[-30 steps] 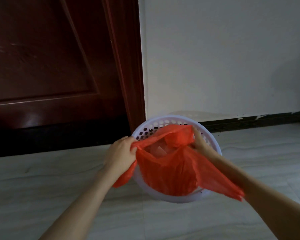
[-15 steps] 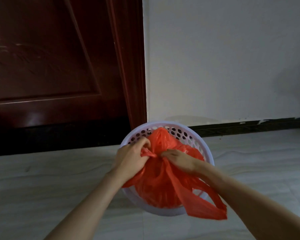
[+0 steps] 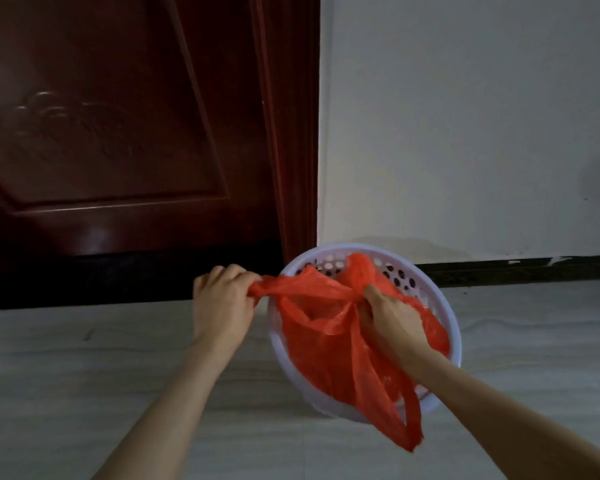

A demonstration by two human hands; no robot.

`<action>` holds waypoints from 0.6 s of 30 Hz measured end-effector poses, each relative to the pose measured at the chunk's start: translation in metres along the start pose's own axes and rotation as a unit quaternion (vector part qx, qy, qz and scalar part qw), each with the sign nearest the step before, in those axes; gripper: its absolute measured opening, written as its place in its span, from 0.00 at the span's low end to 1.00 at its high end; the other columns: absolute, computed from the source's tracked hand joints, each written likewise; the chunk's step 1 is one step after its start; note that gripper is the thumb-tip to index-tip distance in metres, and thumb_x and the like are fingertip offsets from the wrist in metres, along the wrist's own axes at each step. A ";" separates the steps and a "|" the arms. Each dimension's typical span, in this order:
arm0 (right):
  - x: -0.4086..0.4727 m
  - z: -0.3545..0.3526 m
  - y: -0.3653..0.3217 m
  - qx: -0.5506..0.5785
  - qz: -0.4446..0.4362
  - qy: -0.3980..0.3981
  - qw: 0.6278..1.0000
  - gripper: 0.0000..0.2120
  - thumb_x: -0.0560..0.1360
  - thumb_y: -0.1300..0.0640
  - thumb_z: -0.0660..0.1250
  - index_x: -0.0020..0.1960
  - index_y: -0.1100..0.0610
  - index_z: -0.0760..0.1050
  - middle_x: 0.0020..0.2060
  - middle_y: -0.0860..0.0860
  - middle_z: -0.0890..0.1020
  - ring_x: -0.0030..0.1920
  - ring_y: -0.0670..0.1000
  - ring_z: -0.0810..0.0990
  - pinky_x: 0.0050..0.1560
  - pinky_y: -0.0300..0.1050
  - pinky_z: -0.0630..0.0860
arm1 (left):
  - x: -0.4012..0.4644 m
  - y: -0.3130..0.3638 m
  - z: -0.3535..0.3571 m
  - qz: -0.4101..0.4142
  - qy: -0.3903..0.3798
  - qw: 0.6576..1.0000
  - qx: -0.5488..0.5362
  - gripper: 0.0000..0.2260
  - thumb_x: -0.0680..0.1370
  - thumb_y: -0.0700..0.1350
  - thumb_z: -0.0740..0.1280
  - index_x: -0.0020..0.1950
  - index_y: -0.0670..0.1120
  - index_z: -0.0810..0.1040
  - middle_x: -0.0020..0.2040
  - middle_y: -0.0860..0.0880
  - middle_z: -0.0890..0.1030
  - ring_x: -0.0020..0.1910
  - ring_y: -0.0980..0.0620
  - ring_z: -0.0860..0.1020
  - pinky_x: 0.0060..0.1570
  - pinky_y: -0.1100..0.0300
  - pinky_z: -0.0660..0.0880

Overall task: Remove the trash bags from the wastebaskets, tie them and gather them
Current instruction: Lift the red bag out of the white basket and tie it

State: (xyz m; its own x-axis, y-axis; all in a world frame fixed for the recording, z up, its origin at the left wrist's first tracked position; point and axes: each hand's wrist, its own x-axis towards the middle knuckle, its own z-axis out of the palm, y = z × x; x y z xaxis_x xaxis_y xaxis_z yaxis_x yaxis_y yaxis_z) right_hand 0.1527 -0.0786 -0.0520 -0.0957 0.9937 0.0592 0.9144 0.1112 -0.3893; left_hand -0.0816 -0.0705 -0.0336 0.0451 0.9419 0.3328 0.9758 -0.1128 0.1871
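Note:
A red plastic trash bag [image 3: 321, 344] sits in a pale perforated round wastebasket [image 3: 447, 320] on the floor by the wall. My left hand [image 3: 222, 299] grips one twisted end of the bag and holds it stretched out past the basket's left rim. My right hand [image 3: 388, 318] grips the bag's gathered top over the middle of the basket. Another loop handle of the bag [image 3: 400, 424] hangs down over the near rim. The bag's contents are hidden.
A dark red wooden door [image 3: 118, 140] and its frame stand behind to the left. A white wall [image 3: 465, 126] with a black skirting strip [image 3: 520, 268] runs to the right. Pale tiled floor [image 3: 84, 375] spreads around the basket.
My hands were together over the basket's middle; now my left hand has pulled its end of the bag out to the left, stretching the plastic taut. The basket appears further right in view.

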 end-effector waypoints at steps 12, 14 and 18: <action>0.031 -0.007 -0.016 0.116 0.113 0.011 0.987 0.07 0.78 0.59 0.51 0.45 0.59 0.65 0.45 0.61 0.79 0.43 0.61 0.77 0.40 0.46 0.66 | -0.013 0.040 0.014 -0.316 -0.194 0.799 -0.473 0.16 0.80 0.43 0.60 0.67 0.47 0.68 0.49 0.46 0.79 0.45 0.43 0.80 0.44 0.53 0.78; 0.034 -0.012 -0.015 0.093 0.097 -0.002 0.991 0.07 0.78 0.59 0.50 0.44 0.58 0.64 0.42 0.59 0.78 0.39 0.58 0.76 0.39 0.46 0.66 | -0.009 0.042 0.024 -0.287 -0.194 0.829 -0.439 0.22 0.78 0.41 0.61 0.72 0.48 0.64 0.55 0.41 0.79 0.50 0.40 0.80 0.48 0.43 0.79; 0.038 -0.020 -0.012 0.118 0.080 0.014 0.990 0.08 0.78 0.62 0.52 0.40 0.59 0.65 0.35 0.54 0.74 0.37 0.57 0.74 0.36 0.47 0.66 | -0.009 0.051 0.026 -0.274 -0.187 0.846 -0.418 0.23 0.78 0.37 0.59 0.72 0.50 0.64 0.57 0.41 0.78 0.46 0.38 0.81 0.38 0.51 0.80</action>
State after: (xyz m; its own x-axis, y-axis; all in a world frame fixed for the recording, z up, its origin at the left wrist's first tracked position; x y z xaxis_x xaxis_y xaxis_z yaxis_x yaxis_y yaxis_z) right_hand 0.1459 -0.0430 -0.0265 0.0562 0.9984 0.0028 0.7988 -0.0433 -0.6001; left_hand -0.0263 -0.0763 -0.0510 -0.1485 0.9418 -0.3016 0.3859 0.3360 0.8592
